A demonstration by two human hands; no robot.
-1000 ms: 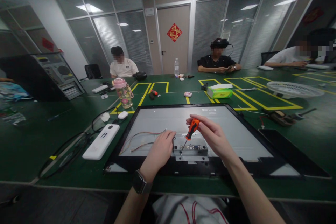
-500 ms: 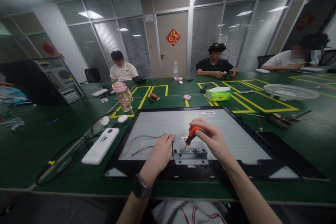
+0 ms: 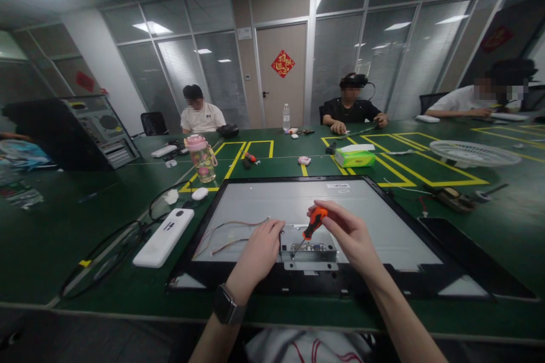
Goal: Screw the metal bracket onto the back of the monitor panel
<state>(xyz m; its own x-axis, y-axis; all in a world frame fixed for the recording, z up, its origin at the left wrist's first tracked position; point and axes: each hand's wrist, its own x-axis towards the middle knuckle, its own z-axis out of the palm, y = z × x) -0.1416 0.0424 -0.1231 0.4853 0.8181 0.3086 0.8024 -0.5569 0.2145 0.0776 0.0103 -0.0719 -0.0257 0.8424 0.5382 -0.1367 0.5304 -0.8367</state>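
**Screwdriver** [image 3: 313, 226] — orange handle, thin shaft. It is gripped in the closed fingers of the right hand [image 3: 349, 235], pinched near the top of the handle. The long axis is tilted: the handle is up and to the right, the tip down and to the left. The tip is set against the left part of the metal bracket [image 3: 317, 249].

**Metal bracket** — fixed low on the back of the monitor panel [image 3: 383, 221], which is laid flat on the green table [image 3: 51, 238]. The bracket is found below and to the left of the gripping fingers, between the two hands.

**Left hand** [image 3: 258, 252] — a wristwatch [image 3: 224, 305] is worn. The fingers are curled and rested at the bracket's left edge, nearer the tip than the right hand. It cannot be told whether anything is pinched.

**Nearby** — thin wires [image 3: 230, 229] are trailed left across the panel. A white power bank [image 3: 164, 236] is laid just beside the panel's left edge.
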